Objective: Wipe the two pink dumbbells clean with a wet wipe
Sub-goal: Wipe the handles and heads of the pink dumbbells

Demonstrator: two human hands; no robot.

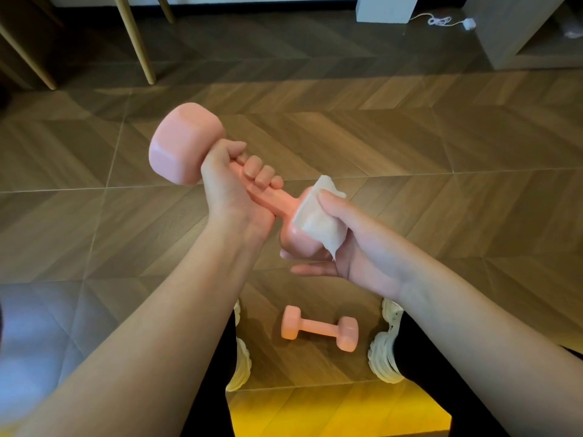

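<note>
A pink dumbbell [186,143] is held up in front of the person, tilted, with its upper head away to the left and its lower head nearer and to the right. Its handle is gripped by the left hand [230,190], whose fingers are clenched round the bar just below the upper head. The lower head is covered on its upper side by a folded white wet wipe [318,216]. The wipe is pressed on by the thumb of the right hand [356,247], whose fingers are cupped beneath the head, so wipe and head are grasped together. The 2nd pink dumbbell [318,328] lies on its side on the wood-patterned floor [410,146], between 2 white shoes [385,351], well apart from both hands.

The lower head is judged to be the part being wiped. A dampened coating may turn slippery, so the left grip could slide. A dropped weight would land on the feet or on the 2nd pink dumbbell directly below. A loose, frayed corner hangs from the wipe and might tear under hard rubbing. The stretch of handle hidden under the left fingers could be missed unless the grip is changed.

No brand, label or weight marking can be read on either dumbbell or on the wipe.

Farther off, wooden furniture legs [135,39] and a white cable [441,20] are seen.
</note>
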